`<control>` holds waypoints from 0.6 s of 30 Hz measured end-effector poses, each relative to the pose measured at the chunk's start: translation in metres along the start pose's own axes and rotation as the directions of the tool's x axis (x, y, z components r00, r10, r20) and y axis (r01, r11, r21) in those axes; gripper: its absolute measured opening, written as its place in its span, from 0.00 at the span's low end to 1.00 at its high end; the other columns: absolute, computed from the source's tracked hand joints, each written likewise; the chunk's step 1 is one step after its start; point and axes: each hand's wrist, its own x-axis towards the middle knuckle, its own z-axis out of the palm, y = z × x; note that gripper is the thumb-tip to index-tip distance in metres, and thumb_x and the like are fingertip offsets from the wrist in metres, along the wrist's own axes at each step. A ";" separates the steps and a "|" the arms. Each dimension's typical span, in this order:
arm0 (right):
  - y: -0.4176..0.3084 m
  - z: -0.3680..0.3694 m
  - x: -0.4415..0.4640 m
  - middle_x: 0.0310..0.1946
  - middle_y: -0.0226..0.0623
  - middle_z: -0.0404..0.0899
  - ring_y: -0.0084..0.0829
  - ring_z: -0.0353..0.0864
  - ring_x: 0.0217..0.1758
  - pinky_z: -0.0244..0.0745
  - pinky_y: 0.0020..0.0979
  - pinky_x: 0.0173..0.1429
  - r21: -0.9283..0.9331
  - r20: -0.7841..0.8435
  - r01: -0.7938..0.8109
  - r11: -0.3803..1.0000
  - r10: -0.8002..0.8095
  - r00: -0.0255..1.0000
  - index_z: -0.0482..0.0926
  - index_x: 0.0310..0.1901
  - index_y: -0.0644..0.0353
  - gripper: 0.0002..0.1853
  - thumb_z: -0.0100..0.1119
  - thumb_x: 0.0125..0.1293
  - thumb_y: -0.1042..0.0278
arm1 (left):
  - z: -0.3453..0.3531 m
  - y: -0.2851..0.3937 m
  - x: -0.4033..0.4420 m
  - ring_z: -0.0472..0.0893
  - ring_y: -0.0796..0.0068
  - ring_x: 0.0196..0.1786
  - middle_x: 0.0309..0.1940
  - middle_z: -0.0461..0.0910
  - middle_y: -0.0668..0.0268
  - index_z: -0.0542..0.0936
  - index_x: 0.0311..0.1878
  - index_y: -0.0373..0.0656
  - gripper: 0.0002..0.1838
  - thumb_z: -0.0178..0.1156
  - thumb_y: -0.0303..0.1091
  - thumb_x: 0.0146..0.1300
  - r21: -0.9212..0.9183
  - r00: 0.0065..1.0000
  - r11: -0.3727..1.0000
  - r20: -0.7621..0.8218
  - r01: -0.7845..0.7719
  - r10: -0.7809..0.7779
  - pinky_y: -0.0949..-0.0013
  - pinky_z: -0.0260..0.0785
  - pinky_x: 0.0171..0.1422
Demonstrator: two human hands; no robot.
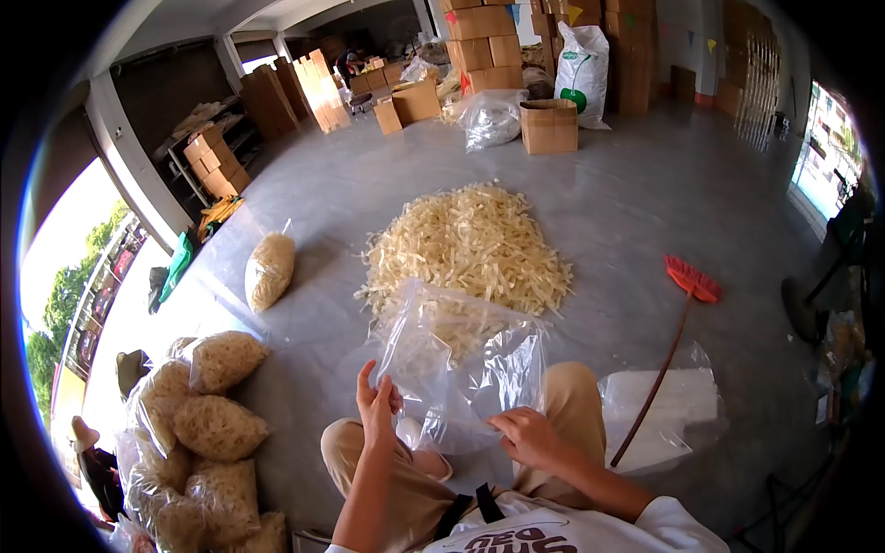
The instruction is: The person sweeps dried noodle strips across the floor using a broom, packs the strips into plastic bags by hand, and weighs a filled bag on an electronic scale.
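A clear plastic bag (pixel 461 359) is spread between my two hands, above my lap and in front of a heap of pale yellow strips (pixel 470 244) on the floor. My left hand (pixel 376 401) is at the bag's left edge, thumb and index finger raised; whether it grips the film is hard to tell. My right hand (pixel 530 435) is closed on the bag's lower right edge. The bag looks empty, and the strips show through its film. Flat clear bags (pixel 659 410) lie in a stack to the right of my knee.
Filled bags (pixel 217 429) are piled at the left, and one filled bag (pixel 271 270) stands apart. A red broom (pixel 691 279) lies at the right, its handle across the flat bags. Farther back are an open carton (pixel 548 129), a white sack (pixel 582 74) and stacked boxes (pixel 484 51).
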 end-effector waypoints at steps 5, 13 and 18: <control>0.002 -0.002 -0.006 0.37 0.42 0.79 0.41 0.78 0.43 0.71 0.39 0.50 0.001 -0.003 -0.030 1.000 0.030 1.000 0.75 0.44 0.61 0.18 0.57 0.47 0.78 | -0.008 -0.008 0.004 0.66 0.85 0.18 0.18 0.70 0.72 0.64 0.59 0.43 0.21 0.55 0.32 0.64 0.019 0.999 0.999 0.013 -0.041 0.040 0.80 0.53 0.20; 0.001 -0.045 -0.001 0.30 0.38 0.77 0.40 0.77 0.38 0.71 0.39 0.46 -0.219 -0.243 -0.028 0.975 -0.027 0.970 0.77 0.37 0.59 0.16 0.56 0.42 0.82 | 0.000 0.000 -0.002 0.67 0.87 0.19 0.17 0.69 0.73 0.66 0.58 0.39 0.20 0.56 0.32 0.64 0.066 0.996 0.995 0.048 -0.078 0.075 0.81 0.57 0.22; 0.005 -0.080 0.004 0.27 0.38 0.75 0.41 0.75 0.37 0.71 0.39 0.44 -0.270 -0.334 -0.021 0.963 -0.074 0.940 0.77 0.34 0.60 0.16 0.55 0.39 0.84 | 0.019 0.025 -0.012 0.68 0.86 0.20 0.18 0.69 0.73 0.71 0.53 0.37 0.16 0.54 0.33 0.65 0.116 0.977 0.983 0.180 -0.139 0.117 0.81 0.60 0.23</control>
